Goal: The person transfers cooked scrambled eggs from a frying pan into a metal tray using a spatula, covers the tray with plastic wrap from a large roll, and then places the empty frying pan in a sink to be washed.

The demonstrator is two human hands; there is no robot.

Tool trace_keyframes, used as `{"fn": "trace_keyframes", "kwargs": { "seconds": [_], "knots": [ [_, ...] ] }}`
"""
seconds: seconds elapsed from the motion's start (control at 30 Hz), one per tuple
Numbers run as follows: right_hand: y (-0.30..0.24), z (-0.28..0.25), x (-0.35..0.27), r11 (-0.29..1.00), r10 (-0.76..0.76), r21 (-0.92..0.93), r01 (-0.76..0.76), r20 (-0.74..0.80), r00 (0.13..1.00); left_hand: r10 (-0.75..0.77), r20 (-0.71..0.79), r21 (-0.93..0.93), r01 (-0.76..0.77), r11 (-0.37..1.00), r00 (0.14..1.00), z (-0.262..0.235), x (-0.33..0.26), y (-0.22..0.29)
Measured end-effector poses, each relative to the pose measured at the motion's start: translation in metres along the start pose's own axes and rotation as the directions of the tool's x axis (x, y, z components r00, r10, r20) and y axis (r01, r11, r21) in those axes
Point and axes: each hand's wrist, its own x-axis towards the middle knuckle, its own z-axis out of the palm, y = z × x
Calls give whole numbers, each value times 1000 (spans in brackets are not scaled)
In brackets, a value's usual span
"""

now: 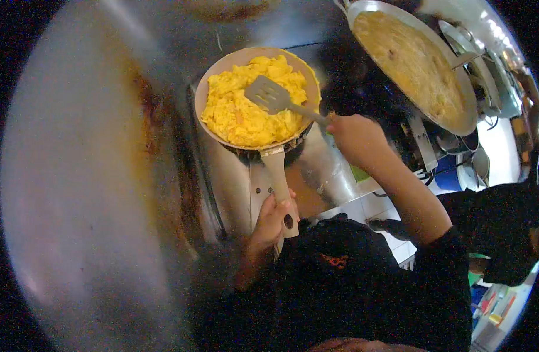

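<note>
A beige frying pan full of yellow scrambled eggs is over the stove. My left hand is wrapped round the pan's handle near its end, where a hanging hole shows. In my right hand is a grey slotted spatula, gripped by its handle. Its flat blade lies over the eggs, right of the pan's middle; whether it touches them I cannot tell. Part of the burner under the pan is hidden.
To the far right a large wok holds bubbling oil, with a metal utensil handle across its rim. A stained metal wall rises on the left. A person in dark clothes stands at the right, near a blue container.
</note>
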Motion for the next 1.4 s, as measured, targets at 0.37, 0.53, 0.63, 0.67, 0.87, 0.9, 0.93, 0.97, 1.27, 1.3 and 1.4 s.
{"fn": "trace_keyframes", "kwargs": {
  "seconds": [0.37,0.53,0.63,0.67,0.87,0.9,0.93,0.97,1.27,1.3,1.4],
  "knots": [
    [10,55,23,910,-56,410,64,-31,998,47,-141,67,-38,997,989,7,0,-6],
    [51,78,-56,765,-27,558,322,-471,882,155,-394,500,70,863,906,-7,-16,3],
    [123,113,-125,770,25,618,161,-281,959,394,-506,505,-107,857,768,37,1,17],
    [146,134,-152,737,104,671,79,-228,968,308,-464,499,-42,866,830,35,3,18],
    [225,250,-305,285,456,915,-287,134,880,260,-352,365,-124,923,899,34,26,-10],
    [234,262,-320,198,494,938,-284,154,856,262,-360,311,-149,939,896,41,36,-16],
    [240,261,-326,224,432,928,-297,179,884,306,-359,339,-182,923,882,43,41,-23],
    [239,264,-327,244,377,920,-306,201,904,348,-349,375,-210,903,870,41,45,-29],
    [103,164,-138,85,-222,989,-119,135,966,199,-359,464,-10,886,912,36,49,-22],
    [71,143,-121,-40,-264,973,-225,207,942,222,-406,397,-48,916,887,28,49,-27],
    [17,121,-61,-307,-488,805,-509,326,810,121,-375,302,-2,953,919,27,57,-13]
  ]
}}
